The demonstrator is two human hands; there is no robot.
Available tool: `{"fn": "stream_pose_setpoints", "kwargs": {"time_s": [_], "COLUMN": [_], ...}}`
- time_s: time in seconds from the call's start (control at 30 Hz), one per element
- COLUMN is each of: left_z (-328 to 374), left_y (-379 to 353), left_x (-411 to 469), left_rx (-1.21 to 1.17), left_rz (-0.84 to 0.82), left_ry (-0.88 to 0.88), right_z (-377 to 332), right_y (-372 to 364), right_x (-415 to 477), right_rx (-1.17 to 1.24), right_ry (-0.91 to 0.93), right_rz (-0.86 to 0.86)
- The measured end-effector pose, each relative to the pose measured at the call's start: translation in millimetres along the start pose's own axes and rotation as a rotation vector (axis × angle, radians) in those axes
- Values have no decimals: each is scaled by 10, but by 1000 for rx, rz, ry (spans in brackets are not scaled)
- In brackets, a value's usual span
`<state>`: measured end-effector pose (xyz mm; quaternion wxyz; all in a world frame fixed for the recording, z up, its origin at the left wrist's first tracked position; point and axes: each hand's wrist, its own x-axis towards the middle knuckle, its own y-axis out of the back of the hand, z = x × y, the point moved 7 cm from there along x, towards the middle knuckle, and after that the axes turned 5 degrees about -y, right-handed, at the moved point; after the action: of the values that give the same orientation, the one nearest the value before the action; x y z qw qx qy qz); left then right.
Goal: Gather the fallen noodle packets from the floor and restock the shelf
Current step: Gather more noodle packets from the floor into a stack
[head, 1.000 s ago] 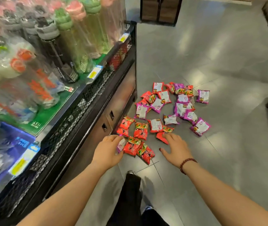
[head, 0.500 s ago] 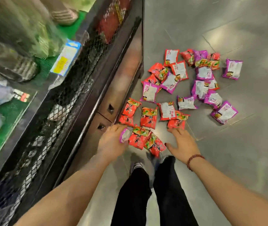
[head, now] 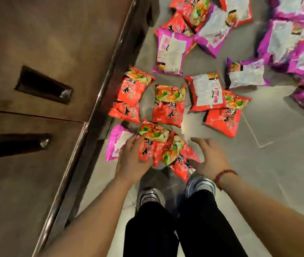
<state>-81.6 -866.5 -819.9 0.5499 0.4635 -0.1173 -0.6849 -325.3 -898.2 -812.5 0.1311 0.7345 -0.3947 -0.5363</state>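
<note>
Packets [head: 168,105] lie on floor [head: 277,154], right of cabinet [head: 45,52].

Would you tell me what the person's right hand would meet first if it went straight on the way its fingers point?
Probably the red plastic noodle packet lying picture-side up in the middle, just past a bare strip of grey floor ahead of the right hand; depth is unclear.

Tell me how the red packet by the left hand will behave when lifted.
Likely light and a bit floppy: the red packet looks puffy and creased. Its glossy wrapper probably slips under the fingers. It overlaps another packet, which may shift with it.
</note>
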Motion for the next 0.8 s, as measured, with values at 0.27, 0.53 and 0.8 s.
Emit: {"fn": "stream_pose_setpoints", "kwargs": {"time_s": [0.27,0.53,0.8], "left_z": [-619,-910,-766], "left_y": [-778,-1054,-955], "left_x": [852,1085,900], "left_rx": [-4,-72,-207], "left_rz": [4,3,65], "left_ry": [25,114,136], "right_z": [391,569,650], "right_y": [-975,-1315,-1150], "right_x": [955,1096,921], "right_rx": [39,65,202], "right_ry": [-75,-38,-232], "right_rz": [-90,-4,47]}}
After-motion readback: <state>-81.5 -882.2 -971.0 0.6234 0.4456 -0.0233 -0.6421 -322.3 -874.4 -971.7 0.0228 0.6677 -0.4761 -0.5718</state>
